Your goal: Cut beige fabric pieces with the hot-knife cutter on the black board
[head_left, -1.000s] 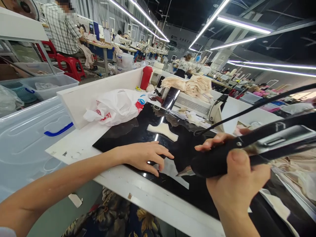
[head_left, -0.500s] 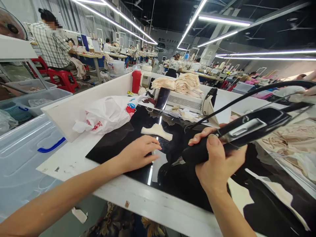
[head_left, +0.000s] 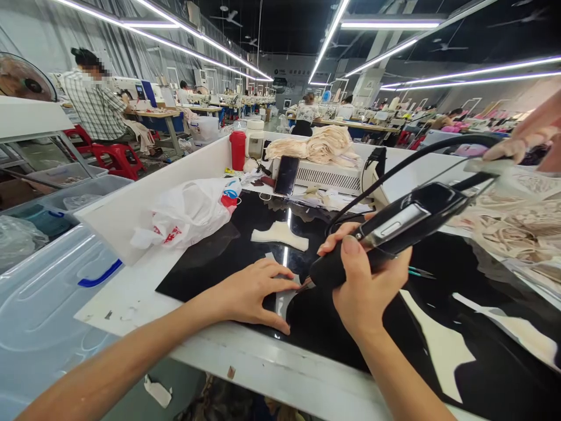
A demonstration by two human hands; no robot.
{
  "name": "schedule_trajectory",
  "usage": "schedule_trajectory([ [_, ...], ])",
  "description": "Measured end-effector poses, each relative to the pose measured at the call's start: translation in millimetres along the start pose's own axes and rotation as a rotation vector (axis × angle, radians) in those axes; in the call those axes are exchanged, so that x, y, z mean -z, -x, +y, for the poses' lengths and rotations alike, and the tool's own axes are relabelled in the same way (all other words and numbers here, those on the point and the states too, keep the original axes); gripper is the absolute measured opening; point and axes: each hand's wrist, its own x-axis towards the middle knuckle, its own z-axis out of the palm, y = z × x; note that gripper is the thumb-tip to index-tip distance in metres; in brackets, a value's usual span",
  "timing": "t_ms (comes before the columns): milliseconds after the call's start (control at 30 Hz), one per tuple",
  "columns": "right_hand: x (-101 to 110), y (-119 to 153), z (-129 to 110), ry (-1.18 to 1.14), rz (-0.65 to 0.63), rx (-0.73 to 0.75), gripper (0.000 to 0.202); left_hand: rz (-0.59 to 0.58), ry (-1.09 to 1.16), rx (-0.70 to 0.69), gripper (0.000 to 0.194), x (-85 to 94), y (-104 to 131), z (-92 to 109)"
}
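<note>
My right hand (head_left: 368, 280) is wrapped round a black corded handheld tool (head_left: 390, 234) with a silver panel on its body. The tool's narrow metal tip (head_left: 305, 285) points down-left and meets the right edge of a thin, translucent whitish piece (head_left: 284, 301). Across that piece lies my left hand (head_left: 258, 292), palm down with fingers spread, its fingertips close to the tip and partly covering the piece. Under both is a glossy black sheet (head_left: 201, 263). Beyond my left hand rests a cream curved fabric piece (head_left: 280, 235).
More cream pieces (head_left: 438, 339) lie on the right, near teal-handled tweezers or snips (head_left: 421, 272). A white plastic bag (head_left: 188, 210), a phone (head_left: 287, 174) and a red cup (head_left: 238, 150) stand behind. Another person's blurred hand (head_left: 521, 140) is by the cord at upper right.
My left hand has come down onto the whitish piece. My right hand has brought the tool leftward, so its tip now meets the piece's edge. The view has shifted slightly.
</note>
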Motion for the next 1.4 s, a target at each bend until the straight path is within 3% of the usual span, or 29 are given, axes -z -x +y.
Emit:
schedule_trajectory([
  [567, -1, 4, 0, 0.043, 0.004, 0.009, 0.035, -0.001, -0.011, -0.022, 0.072, -2.3, 0, -2],
  [1033, -5, 14, -8, 0.006, -0.024, -0.053, 0.036, -0.002, -0.009, -0.023, 0.068, -1.4, 0, 0],
  [1400, -5, 23, -23, -0.061, 0.024, -0.137, 0.042, -0.019, -0.041, -0.030, 0.070, 0.0, -1, 0],
])
